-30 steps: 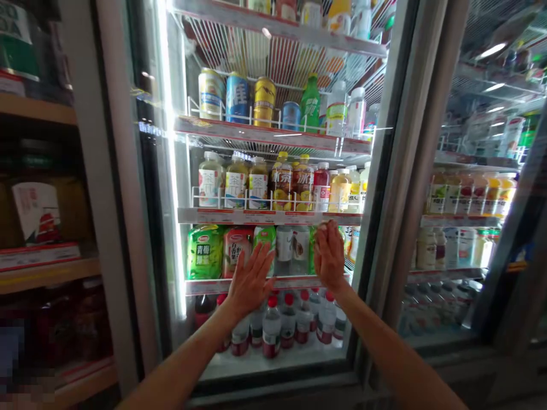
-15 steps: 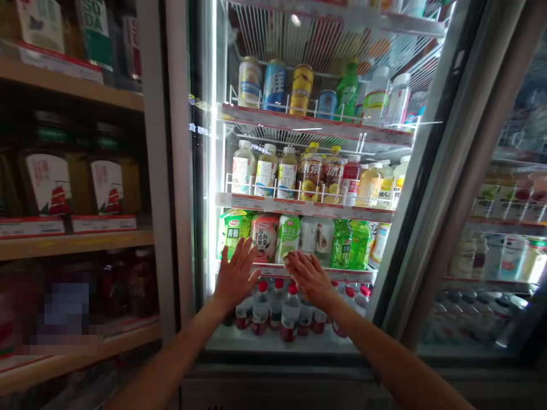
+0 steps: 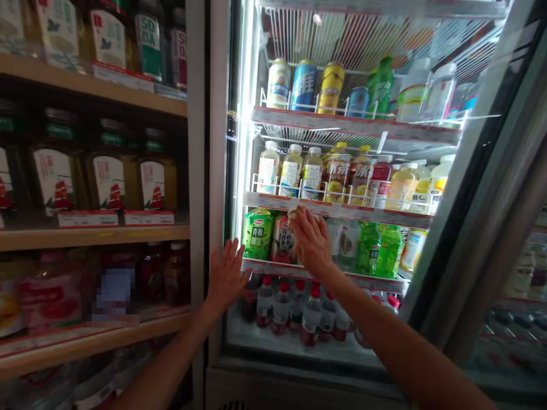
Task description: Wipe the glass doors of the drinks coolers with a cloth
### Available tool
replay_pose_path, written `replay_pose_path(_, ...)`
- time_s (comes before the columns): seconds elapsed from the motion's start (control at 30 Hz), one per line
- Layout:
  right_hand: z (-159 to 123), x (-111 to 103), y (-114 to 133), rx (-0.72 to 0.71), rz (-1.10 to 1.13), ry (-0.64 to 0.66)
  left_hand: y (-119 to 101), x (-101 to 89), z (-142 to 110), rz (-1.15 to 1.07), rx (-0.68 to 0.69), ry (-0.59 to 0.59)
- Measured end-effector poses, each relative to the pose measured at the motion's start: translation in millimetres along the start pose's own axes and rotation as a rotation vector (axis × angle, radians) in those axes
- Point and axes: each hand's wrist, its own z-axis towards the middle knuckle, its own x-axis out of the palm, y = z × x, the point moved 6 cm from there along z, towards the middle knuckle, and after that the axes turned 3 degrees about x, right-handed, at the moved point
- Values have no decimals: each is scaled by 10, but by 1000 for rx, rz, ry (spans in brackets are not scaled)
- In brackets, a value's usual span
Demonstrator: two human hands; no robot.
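In the head view a glass cooler door (image 3: 325, 356) stands in front of shelves of drinks. My right hand (image 3: 311, 239) lies against the glass over the green and red drink bottles. Beneath its fingers a bit of pale cloth (image 3: 293, 215) shows; most of it is hidden by the hand. My left hand (image 3: 225, 273) is open, fingers spread, resting at the door's left frame (image 3: 220, 188). It holds nothing. Behind the glass, close to my left hand, is a green tea bottle (image 3: 257, 234).
Wooden shelves (image 3: 106, 236) with bottles of amber drink stand to the left of the cooler. A metal door frame (image 3: 482, 239) runs down the right, with another cooler section beyond. Cans (image 3: 331, 88) and bottles fill the lit shelves inside.
The view has turned left, bringing more wooden shelves in. My left hand has shifted left, from the glass to the door frame. My right hand has swept left across the glass, dipping, then rising.
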Motion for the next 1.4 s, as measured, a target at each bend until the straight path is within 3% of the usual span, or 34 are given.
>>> replay_pose_path(0.07,42,61,171,-56,10,-7,103,-10,-29,13,-34,13)
replay_pose_path(0.17,-40,204,539,-327,44,64,223,-40,-78,26,-61,41)
replay_pose_path(0.2,-46,234,609,-360,51,71,256,-52,-97,29,-69,46)
replay_pose_path(0.37,108,305,674,-124,46,23,375,-101,-184,20,-118,43)
replay_pose_path(0.53,-21,421,1086,-441,117,75,440,-157,-211,20,-126,32)
replay_pose_path(0.57,13,437,1113,-449,123,84,458,-173,-212,24,-132,25)
replay_pose_path(0.73,302,486,1044,-230,84,54,531,-232,-204,22,-158,-1)
replay_pose_path(0.87,-15,539,1204,-464,122,133,513,-252,-209,-7,-129,-5)
replay_pose_path(0.97,-187,478,1069,-480,134,148,443,-246,-215,-25,-117,13)
replay_pose_path(1.1,-237,294,575,-187,56,75,248,-202,-177,-50,-104,34)
replay_pose_path(1.27,-610,144,348,-345,39,118,-106,-130,-48,-72,-22,26)
replay_pose_path(1.33,-643,69,161,-256,15,115,-233,-102,3,-71,-6,21)
replay_pose_path(1.4,-654,-28,-70,-79,-26,77,-346,-76,45,-88,2,13)
